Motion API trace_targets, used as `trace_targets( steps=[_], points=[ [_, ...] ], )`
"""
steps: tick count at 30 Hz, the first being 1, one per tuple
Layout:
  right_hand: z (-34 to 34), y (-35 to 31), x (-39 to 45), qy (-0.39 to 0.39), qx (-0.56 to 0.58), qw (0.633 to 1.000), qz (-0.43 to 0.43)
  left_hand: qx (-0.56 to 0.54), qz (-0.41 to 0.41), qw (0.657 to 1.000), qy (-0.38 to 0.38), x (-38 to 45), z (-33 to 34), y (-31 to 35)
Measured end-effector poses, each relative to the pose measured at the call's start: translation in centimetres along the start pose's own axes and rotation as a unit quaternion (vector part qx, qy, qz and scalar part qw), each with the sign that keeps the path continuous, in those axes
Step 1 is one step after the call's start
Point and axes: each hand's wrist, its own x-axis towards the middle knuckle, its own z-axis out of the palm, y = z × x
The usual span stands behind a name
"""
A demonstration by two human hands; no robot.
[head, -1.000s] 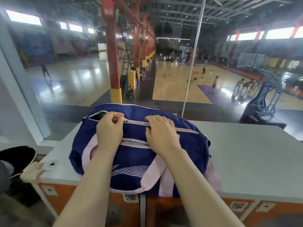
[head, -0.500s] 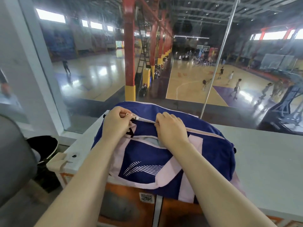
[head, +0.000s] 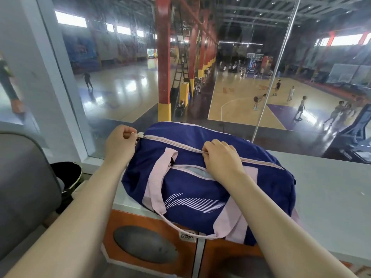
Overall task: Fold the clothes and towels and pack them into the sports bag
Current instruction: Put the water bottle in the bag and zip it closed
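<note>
A navy sports bag (head: 192,189) with pale pink straps and a white stripe logo lies on the grey counter (head: 329,189). Its top zipper (head: 170,141) runs shut along the whole visible length. My left hand (head: 118,145) pinches the metal zipper pull (head: 140,135) at the bag's far left end. My right hand (head: 219,157) grips the fabric at the zipper line near the middle of the bag. No clothes or towels show; the bag's contents are hidden.
A glass wall (head: 124,93) stands right behind the counter, with a sports hall below. A grey chair back (head: 26,189) is at my left, with a black bin (head: 66,175) beside it. The counter's orange front (head: 152,245) faces me.
My left hand has drawn the zipper pull leftward from the bag's middle to its left end, shutting the opening. My right hand stayed on the zipper line. The view turned left.
</note>
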Motion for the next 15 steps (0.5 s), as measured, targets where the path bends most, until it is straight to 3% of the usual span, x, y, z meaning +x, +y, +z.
trace_targets(
  steps=[6, 10, 15],
  points=[
    [-0.9, 0.2, -1.0, -0.013, 0.035, 0.999, 0.008, 0.044, 0.065, 0.997, -0.001, -1.9, 0.1, -0.1],
    [-2.4, 1.7, -2.9, 0.001, 0.091, 0.995, 0.037, 0.097, 0.176, 0.979, -0.022, -4.9, 1.1, 0.8],
    [-2.9, 5.4, -7.3, 0.094, 0.169, 0.973, 0.121, 0.107, 0.248, 0.96, -0.066, -8.8, 3.6, 3.2]
  ],
)
